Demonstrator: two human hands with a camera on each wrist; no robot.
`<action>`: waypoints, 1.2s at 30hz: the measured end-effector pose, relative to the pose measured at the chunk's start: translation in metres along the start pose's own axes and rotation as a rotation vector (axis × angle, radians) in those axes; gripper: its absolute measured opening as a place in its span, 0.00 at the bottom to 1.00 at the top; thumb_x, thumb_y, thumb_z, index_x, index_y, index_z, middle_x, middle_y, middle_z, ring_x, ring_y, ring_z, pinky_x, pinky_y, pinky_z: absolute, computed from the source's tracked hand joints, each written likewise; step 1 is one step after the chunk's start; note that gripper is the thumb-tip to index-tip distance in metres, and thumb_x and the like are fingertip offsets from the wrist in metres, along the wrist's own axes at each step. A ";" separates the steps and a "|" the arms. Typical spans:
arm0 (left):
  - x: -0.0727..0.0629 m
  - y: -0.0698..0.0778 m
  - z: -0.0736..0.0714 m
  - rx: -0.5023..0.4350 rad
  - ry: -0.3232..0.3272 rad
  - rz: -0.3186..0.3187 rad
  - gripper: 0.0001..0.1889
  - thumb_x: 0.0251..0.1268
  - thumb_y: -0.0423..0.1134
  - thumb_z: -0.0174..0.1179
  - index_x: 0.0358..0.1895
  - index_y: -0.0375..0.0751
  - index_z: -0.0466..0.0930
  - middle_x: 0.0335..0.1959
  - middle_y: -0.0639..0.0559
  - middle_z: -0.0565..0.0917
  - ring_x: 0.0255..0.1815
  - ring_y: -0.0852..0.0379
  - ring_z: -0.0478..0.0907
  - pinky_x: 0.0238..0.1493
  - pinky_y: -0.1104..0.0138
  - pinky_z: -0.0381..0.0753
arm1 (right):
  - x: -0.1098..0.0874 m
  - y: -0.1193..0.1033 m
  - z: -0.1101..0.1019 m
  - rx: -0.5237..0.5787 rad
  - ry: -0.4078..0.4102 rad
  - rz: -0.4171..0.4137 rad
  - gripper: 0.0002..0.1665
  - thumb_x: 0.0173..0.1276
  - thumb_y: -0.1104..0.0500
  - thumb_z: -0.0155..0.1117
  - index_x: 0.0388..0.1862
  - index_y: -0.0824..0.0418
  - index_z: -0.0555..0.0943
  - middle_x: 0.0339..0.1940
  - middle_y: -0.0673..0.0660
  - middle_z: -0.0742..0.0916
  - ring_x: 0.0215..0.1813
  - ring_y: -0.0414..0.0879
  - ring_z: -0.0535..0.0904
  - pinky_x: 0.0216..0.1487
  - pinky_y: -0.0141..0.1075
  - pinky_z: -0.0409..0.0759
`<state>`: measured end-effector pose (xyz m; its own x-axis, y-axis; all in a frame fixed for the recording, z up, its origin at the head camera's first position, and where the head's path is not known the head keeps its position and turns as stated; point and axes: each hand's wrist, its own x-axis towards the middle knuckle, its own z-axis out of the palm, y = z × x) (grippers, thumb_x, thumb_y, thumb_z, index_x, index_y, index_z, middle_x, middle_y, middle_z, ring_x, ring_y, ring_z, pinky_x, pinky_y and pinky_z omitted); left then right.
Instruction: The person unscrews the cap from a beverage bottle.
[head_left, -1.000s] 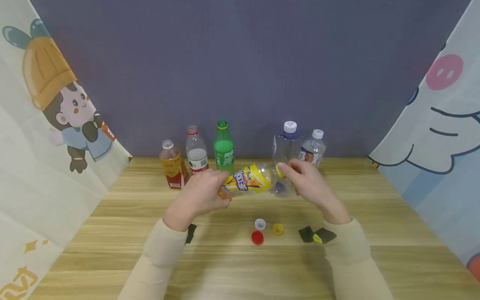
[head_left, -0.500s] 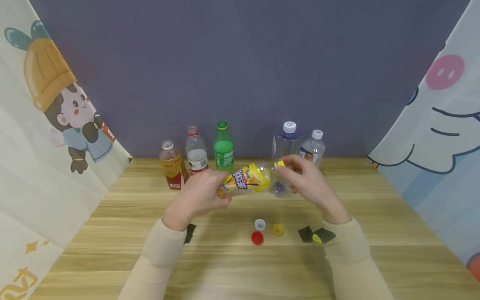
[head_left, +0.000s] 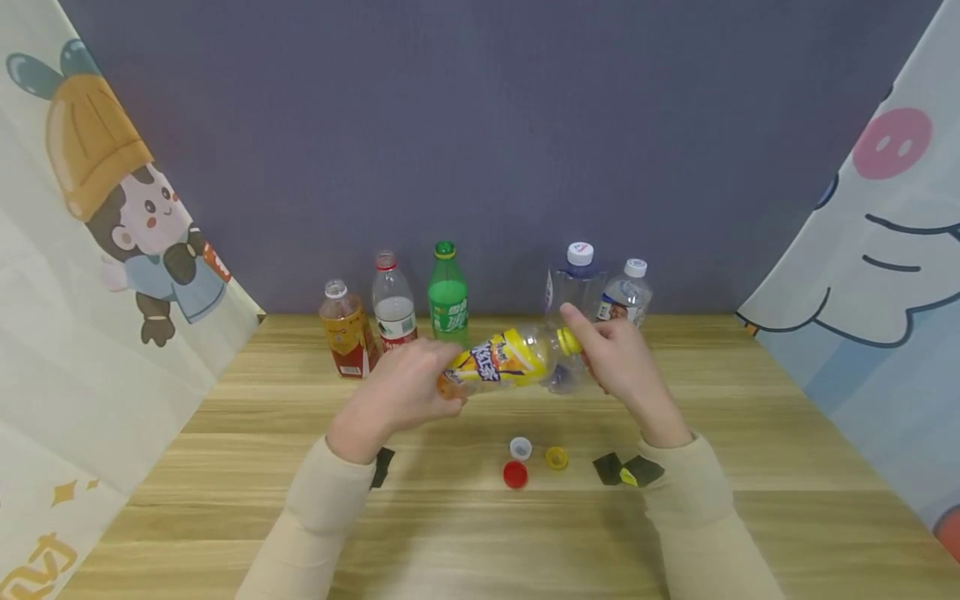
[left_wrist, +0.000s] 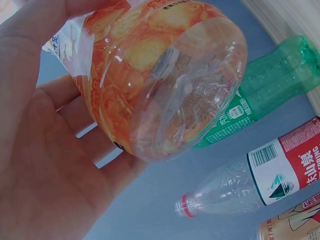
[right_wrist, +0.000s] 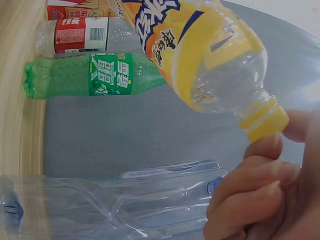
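Note:
My left hand grips the base end of a clear bottle with a yellow and orange drink label. The bottle lies roughly level above the table, its neck pointing right. In the left wrist view its clear bottom faces the camera, with the fingers wrapped behind. At the neck, my right hand has curled fingers on the yellow bottle cap. Thumb and index finger pinch the cap's edge in the right wrist view. A narrow gap shows between cap and neck ring there.
Behind stand an uncapped amber bottle, an uncapped red-labelled bottle, a green bottle and two white-capped clear bottles. White, red and yellow caps lie in front, near dark patches.
My right hand has turned about the cap, its thumb now lifted upward, and more of the yellow cap shows. The left hand and bottle have hardly moved.

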<state>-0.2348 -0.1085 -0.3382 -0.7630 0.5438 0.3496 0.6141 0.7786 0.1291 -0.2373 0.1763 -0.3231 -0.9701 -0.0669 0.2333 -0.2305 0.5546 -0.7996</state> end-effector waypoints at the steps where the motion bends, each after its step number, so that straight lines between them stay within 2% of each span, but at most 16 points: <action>1: 0.000 0.000 0.000 0.002 0.003 0.002 0.23 0.49 0.43 0.75 0.50 0.41 0.82 0.37 0.55 0.84 0.37 0.55 0.78 0.37 0.60 0.81 | 0.000 0.000 0.000 0.008 -0.004 0.000 0.43 0.74 0.27 0.48 0.12 0.58 0.67 0.07 0.50 0.68 0.11 0.43 0.61 0.14 0.35 0.62; 7: -0.001 0.001 -0.001 0.010 0.015 0.010 0.23 0.48 0.43 0.75 0.49 0.41 0.82 0.36 0.55 0.84 0.35 0.55 0.78 0.36 0.60 0.81 | -0.001 0.000 -0.001 0.031 -0.041 -0.029 0.37 0.75 0.33 0.53 0.19 0.60 0.69 0.11 0.50 0.70 0.14 0.43 0.64 0.17 0.35 0.65; 17: -0.001 0.000 -0.001 0.007 0.006 -0.019 0.23 0.48 0.43 0.76 0.49 0.43 0.83 0.37 0.55 0.84 0.37 0.55 0.78 0.37 0.60 0.81 | -0.001 0.001 -0.003 0.098 -0.083 -0.115 0.18 0.77 0.51 0.60 0.44 0.68 0.79 0.20 0.57 0.75 0.19 0.44 0.70 0.20 0.35 0.72; 25: -0.001 -0.002 0.000 0.003 0.019 -0.014 0.21 0.48 0.43 0.74 0.47 0.44 0.83 0.36 0.56 0.84 0.36 0.56 0.78 0.35 0.60 0.81 | -0.001 0.000 -0.006 0.159 -0.120 -0.174 0.17 0.74 0.62 0.60 0.55 0.72 0.75 0.25 0.61 0.78 0.21 0.46 0.74 0.23 0.36 0.78; 30: -0.001 -0.003 0.000 0.007 0.024 -0.008 0.21 0.48 0.43 0.74 0.47 0.44 0.82 0.36 0.56 0.84 0.35 0.56 0.78 0.34 0.60 0.81 | -0.001 0.000 -0.007 0.210 -0.151 -0.184 0.19 0.73 0.63 0.61 0.58 0.73 0.74 0.29 0.62 0.79 0.22 0.45 0.75 0.24 0.37 0.79; 33: -0.001 -0.004 0.000 0.010 0.023 -0.009 0.22 0.47 0.43 0.75 0.48 0.43 0.82 0.37 0.55 0.85 0.36 0.55 0.78 0.35 0.59 0.81 | -0.001 -0.001 -0.007 0.222 -0.150 -0.168 0.20 0.77 0.57 0.59 0.57 0.71 0.75 0.31 0.62 0.79 0.24 0.46 0.75 0.25 0.37 0.80; 36: 0.000 -0.004 0.001 0.007 0.018 -0.007 0.22 0.47 0.43 0.75 0.48 0.42 0.82 0.37 0.55 0.84 0.36 0.55 0.78 0.36 0.59 0.81 | 0.000 -0.001 -0.005 0.195 -0.116 -0.147 0.22 0.79 0.49 0.57 0.53 0.69 0.77 0.30 0.63 0.79 0.24 0.47 0.75 0.24 0.38 0.80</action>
<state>-0.2371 -0.1113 -0.3397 -0.7631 0.5330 0.3655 0.6076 0.7843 0.1249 -0.2362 0.1798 -0.3192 -0.9247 -0.2362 0.2988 -0.3691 0.3626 -0.8558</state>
